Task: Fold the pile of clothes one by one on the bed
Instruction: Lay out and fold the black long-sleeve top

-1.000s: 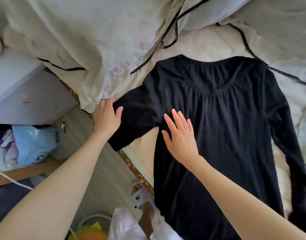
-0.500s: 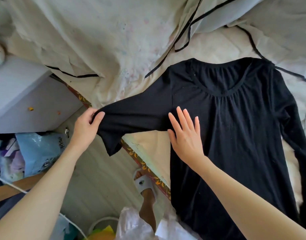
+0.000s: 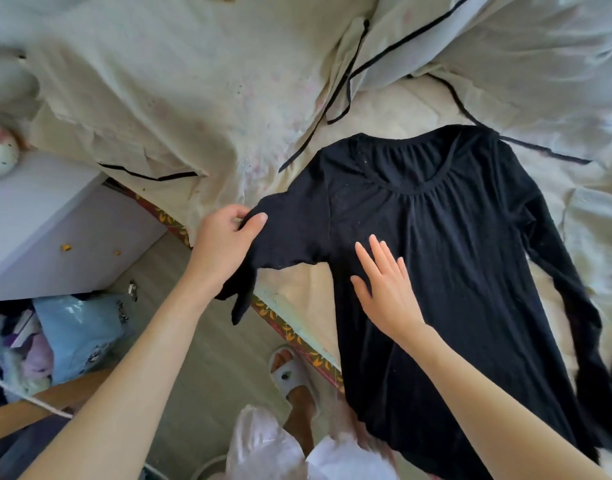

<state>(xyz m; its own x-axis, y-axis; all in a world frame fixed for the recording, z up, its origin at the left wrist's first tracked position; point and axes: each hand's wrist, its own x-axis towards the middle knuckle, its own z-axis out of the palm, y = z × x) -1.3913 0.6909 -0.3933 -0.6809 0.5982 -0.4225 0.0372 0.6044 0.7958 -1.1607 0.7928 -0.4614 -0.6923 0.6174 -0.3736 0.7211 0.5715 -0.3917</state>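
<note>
Black top (image 3: 453,254) is laid flat on bed (image 3: 384,109). Left sleeve (image 3: 287,233) is pinched by left hand (image 3: 224,237); right hand (image 3: 384,285) is pressed beside it, fingers straight. Sleeve should be folded across smoothly.

A matt black knit cloth, soft and gathered below the neckline, is seen in the long-sleeved top (image 3: 453,258). Left of the top, the cream bedsheet (image 3: 179,98) is shown as rumpled, matt cotton-like cloth edged with black piping. Below the top's hanging sleeve, the floor (image 3: 207,344) is given a pale wood-grain finish. Further left of the top, a glossy, crinkled blue plastic bag (image 3: 79,334) and a smooth white cabinet (image 3: 55,230) are seen.
</note>
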